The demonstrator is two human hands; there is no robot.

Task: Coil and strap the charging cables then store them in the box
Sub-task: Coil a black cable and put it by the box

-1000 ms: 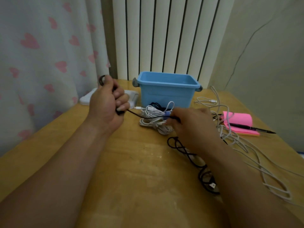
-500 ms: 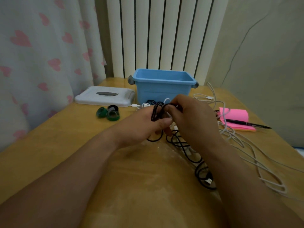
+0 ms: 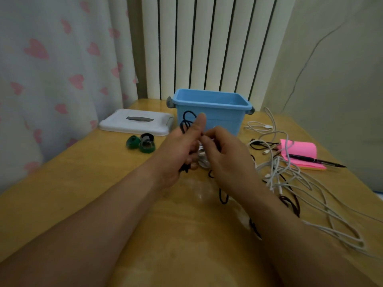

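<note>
Raised slightly toward the table's (image 3: 99, 195) far edge, left hand (image 3: 178, 154) grips the black cable (image 3: 187, 119) loops before the box (image 3: 224, 120), right hand (image 3: 226, 160) pinches the next turn; its trailing end, snagging the white cables (image 3: 290, 175), could yank loops free.

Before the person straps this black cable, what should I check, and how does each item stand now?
1. Coil secured: ok. The left hand grips the loops of the black cable, which stick up past the thumb.
2. Whole cable wound: not ok. Its tail trails on the table by the right hand, whose fingers pinch at the coil.
3. Straps at hand: ok. The green strap rolls lie on the table left of the hands.
4. Box open: ok. The white lid lies on the table left of the blue box.
5. Other cables coiled: not ok. The white cables lie loose on the right.
</note>
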